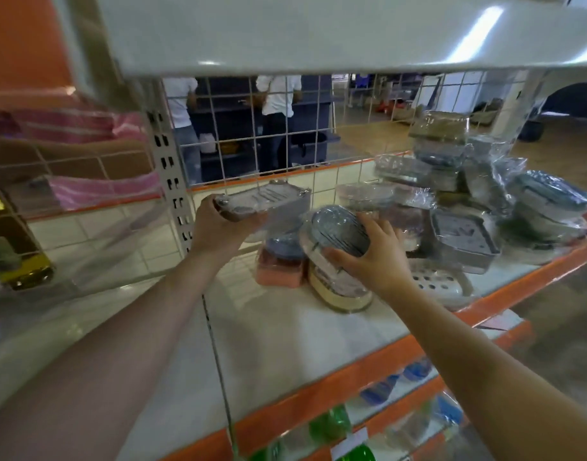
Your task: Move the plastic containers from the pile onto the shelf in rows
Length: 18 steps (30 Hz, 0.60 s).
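My left hand grips a rectangular wrapped plastic container with a white slotted top, held above the shelf. My right hand curls round an oval grey-lidded container, which sits on top of a cream oval container. Beside them stands an orange container with a grey lid. To the right lies the pile of wrapped containers, stacked loosely against the wire back.
A wire grid backs the shelf, with a slotted upright post at its left. Another shelf board hangs close overhead. Pink striped items fill the left bay. Lower shelves hold green and blue goods. People stand behind the grid.
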Motion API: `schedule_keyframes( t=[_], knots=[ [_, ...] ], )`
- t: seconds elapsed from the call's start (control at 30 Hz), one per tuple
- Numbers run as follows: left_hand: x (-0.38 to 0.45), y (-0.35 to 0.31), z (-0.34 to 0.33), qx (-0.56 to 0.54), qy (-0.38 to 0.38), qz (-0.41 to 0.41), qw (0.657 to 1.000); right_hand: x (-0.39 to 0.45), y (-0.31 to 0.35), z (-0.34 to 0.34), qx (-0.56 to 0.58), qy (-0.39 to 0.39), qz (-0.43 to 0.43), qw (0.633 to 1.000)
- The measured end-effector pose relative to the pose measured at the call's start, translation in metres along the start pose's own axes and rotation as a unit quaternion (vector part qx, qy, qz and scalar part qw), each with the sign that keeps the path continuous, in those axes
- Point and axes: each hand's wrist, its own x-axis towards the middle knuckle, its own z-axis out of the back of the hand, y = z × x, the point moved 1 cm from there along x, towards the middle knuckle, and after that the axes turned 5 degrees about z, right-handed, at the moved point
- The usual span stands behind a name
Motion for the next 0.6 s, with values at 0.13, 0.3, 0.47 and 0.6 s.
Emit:
schedule_keyframes(
  t=[0.13, 0.3, 0.47, 0.6],
  knots=[
    [-0.020, 0.006, 0.038, 0.018, -0.036, -0.010, 0.999, -0.010, 0.024, -0.016, 0.017, 0.025, 0.041, 0.999],
    [-0.044, 0.016, 0.084, 0.027, -0.094, 0.004, 0.995, -0.026, 0.063, -0.040, 0.046, 0.055, 0.080, 0.994],
    [-0.077, 0.036, 0.141, 0.052, -0.159, 0.007, 0.986, -0.041, 0.107, -0.074, 0.026, 0.082, 0.112, 0.990],
    [-0.099, 0.050, 0.201, 0.072, -0.212, 0.011, 0.975, -0.061, 0.152, -0.100, 0.026, 0.109, 0.140, 0.984]
  ],
)
